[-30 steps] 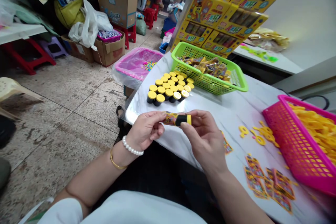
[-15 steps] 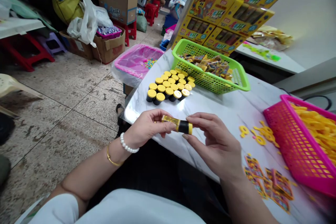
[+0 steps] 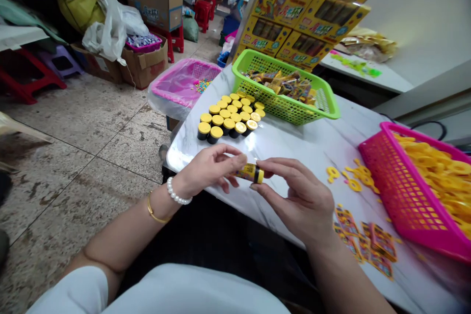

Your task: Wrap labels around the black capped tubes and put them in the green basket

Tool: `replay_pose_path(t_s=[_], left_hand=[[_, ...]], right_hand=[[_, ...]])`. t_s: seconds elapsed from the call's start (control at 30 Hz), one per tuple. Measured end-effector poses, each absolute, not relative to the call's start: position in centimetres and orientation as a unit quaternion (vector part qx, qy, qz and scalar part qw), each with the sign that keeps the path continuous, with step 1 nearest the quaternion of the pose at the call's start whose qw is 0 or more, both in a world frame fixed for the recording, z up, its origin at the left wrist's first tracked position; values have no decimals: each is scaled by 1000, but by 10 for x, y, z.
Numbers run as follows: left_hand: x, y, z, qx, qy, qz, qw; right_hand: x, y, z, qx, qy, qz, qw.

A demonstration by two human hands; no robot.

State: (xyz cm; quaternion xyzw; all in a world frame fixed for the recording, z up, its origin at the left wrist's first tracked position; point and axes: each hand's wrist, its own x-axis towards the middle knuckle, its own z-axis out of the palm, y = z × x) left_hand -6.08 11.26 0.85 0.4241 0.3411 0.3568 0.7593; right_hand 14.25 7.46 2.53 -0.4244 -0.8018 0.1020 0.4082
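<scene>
Between my hands, over the table's near edge, lies a small black tube on its side, a yellow printed label round most of it. Its yellow cap end points right. My right hand grips that end between thumb and fingers, a black band showing beside the cap. My left hand has thumb and fingers closed at the other end, which they partly hide. Just beyond stand several black tubes with yellow caps, upright in a tight group.
Wrapped pieces fill a green basket behind the tubes. At right are a pink basket of yellow plastic parts, loose yellow rings and printed packets. Stacked yellow boxes rise at the back. A plastic-lined pink basket adjoins the table's left edge.
The printed label now covers more of the black tube, leaving only a narrow dark band by the cap. My left fingers have shifted on the tube. The camera view has moved slightly.
</scene>
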Motion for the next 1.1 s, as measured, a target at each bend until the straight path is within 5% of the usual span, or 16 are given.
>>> replay_pose_path(t_s=[0.93,1.1], left_hand=[[-49,113,5,432,361,315,764],[-46,111,0,497,348,338,720]], right_hand=[[155,75,23,-414,-818,69,394],[158,77,16,-464,-774,138,408]])
